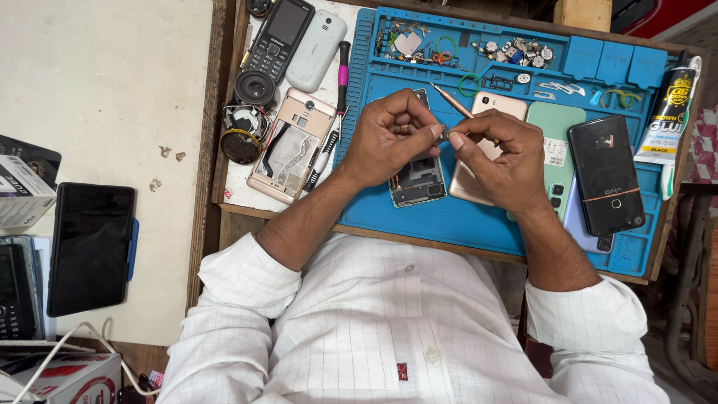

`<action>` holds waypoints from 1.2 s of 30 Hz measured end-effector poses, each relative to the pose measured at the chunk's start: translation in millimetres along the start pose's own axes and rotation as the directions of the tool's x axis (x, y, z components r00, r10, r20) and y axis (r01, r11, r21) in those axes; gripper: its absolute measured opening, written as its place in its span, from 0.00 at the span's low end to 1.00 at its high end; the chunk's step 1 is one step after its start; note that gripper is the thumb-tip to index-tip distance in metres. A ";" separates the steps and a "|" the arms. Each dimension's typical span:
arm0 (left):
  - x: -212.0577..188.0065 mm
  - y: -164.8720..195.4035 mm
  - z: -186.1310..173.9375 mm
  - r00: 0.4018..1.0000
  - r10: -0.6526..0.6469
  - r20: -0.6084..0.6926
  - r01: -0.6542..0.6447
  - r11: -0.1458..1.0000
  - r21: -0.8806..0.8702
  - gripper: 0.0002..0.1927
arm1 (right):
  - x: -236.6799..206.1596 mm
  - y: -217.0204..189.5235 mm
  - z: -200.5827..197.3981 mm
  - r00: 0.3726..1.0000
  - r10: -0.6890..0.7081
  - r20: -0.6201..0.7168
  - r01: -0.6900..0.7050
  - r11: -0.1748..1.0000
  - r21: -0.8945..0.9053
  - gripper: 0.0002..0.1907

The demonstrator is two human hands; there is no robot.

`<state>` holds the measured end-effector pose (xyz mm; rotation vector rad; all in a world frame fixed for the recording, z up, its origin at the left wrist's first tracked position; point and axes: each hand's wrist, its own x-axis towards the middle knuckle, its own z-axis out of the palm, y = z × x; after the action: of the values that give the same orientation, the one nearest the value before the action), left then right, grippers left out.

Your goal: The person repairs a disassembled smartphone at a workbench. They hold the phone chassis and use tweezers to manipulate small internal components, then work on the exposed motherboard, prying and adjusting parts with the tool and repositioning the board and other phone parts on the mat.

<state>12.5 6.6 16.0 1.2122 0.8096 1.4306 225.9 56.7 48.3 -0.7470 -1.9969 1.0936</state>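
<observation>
Metal part (444, 133), tiny, sits pinched between left hand (393, 138) and right hand (497, 153) above the open phone (419, 179); right hand also clamps a screwdriver (453, 103), shaft running toward 10 o'clock.

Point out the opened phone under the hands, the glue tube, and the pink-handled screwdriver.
opened phone (419, 182), head view, exposed lower body.
glue tube (668, 112), head view, black label.
pink-handled screwdriver (343, 77), head view, pink handle.
</observation>
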 end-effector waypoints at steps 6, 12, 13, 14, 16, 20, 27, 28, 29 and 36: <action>2.1 -0.7 -1.1 0.996 -0.087 -0.005 0.086 0.993 -0.076 0.04 | -1.3 2.4 -0.6 0.999 0.016 -0.034 -0.016 1.000 0.012 0.06; 3.3 2.3 -1.3 0.990 -0.137 0.010 0.138 0.984 -0.110 0.12 | -2.9 6.4 -1.2 0.997 0.039 -0.072 -0.033 0.996 0.082 0.06; 3.2 2.8 -1.2 0.991 -0.133 0.022 0.135 0.983 -0.123 0.13 | -3.4 6.6 -1.4 0.996 0.052 -0.073 -0.045 0.994 0.098 0.06; 3.1 3.2 -1.2 0.991 -0.128 0.035 0.131 0.982 -0.135 0.15 | -3.6 6.9 -1.8 0.995 0.063 -0.075 -0.055 0.992 0.115 0.06; 1.7 3.8 -1.4 0.993 -0.069 0.094 0.076 0.995 -0.072 0.19 | -3.5 7.4 -1.9 0.993 0.082 -0.079 -0.070 0.986 0.152 0.07; -1.1 1.9 0.2 0.988 -0.032 0.150 0.021 0.997 0.073 0.23 | -2.7 7.1 -2.5 0.992 0.105 -0.075 -0.088 0.977 0.196 0.08; 2.9 -2.0 -3.3 0.984 -0.178 0.026 0.179 0.959 -0.220 0.24 | -1.5 3.5 -0.1 0.987 0.126 -0.097 -0.096 0.958 0.270 0.09; 3.9 -1.6 -4.4 0.981 -0.195 0.014 0.194 0.955 -0.223 0.25 | -1.7 3.1 -0.3 0.989 0.118 -0.093 -0.088 0.959 0.270 0.09; 4.6 -0.9 -5.3 0.977 -0.214 0.001 0.209 0.951 -0.226 0.25 | -2.1 2.7 -0.5 0.990 0.110 -0.089 -0.083 0.959 0.271 0.10; 6.7 4.0 -6.3 0.977 -0.211 0.002 0.205 0.946 -0.252 0.29 | -3.7 10.6 -4.4 0.993 0.011 -0.120 0.027 0.949 0.314 0.14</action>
<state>5.7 13.0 19.8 0.8908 0.7255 1.3307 233.1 60.9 39.6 -0.6182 -1.6686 1.2928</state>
